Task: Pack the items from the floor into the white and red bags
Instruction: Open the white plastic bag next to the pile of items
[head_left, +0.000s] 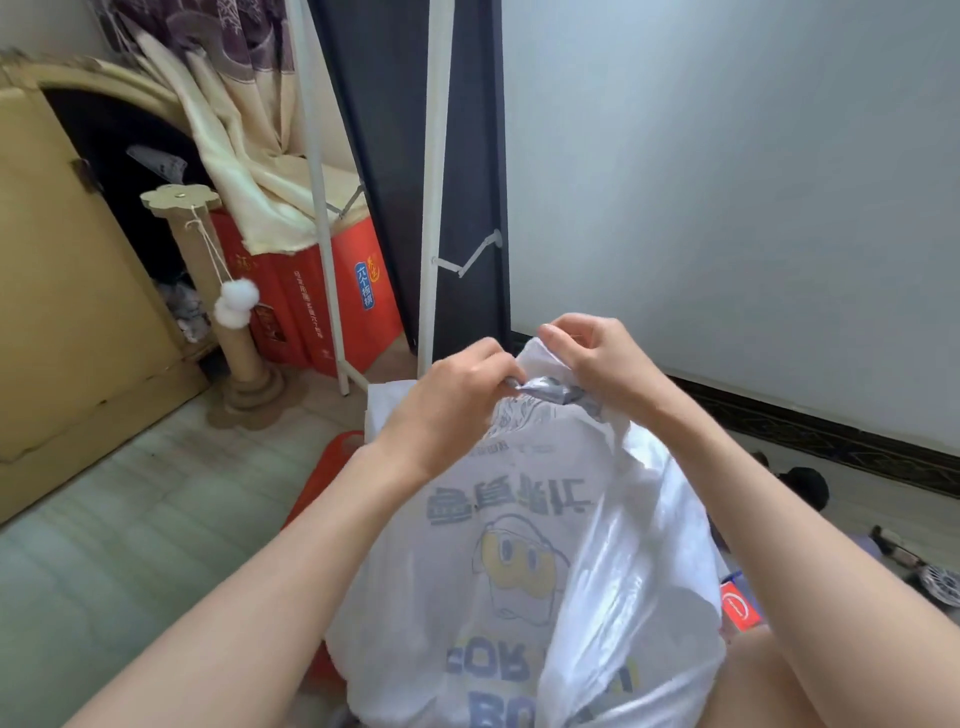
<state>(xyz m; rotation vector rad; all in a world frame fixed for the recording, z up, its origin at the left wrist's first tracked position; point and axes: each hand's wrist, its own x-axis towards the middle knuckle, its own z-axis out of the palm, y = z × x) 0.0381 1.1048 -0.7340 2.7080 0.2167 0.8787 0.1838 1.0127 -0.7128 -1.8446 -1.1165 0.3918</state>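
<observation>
A white plastic bag (519, 545) with a yellow cartoon figure and blue lettering stands full in front of me. Its top is gathered into a twisted neck (550, 389). My left hand (452, 400) pinches the neck from the left, and my right hand (597, 358) grips the bunched plastic from the right. Behind the white bag's left side lies the red bag (332, 467), mostly hidden. The white bag's contents cannot be seen.
A cardboard scratching post (228, 312) with white pompoms, a red box (322, 291) and white rack legs (431, 208) stand at the back left. On the floor at the right lie a red packet (740, 608), a black object (805, 486) and small items (935, 582).
</observation>
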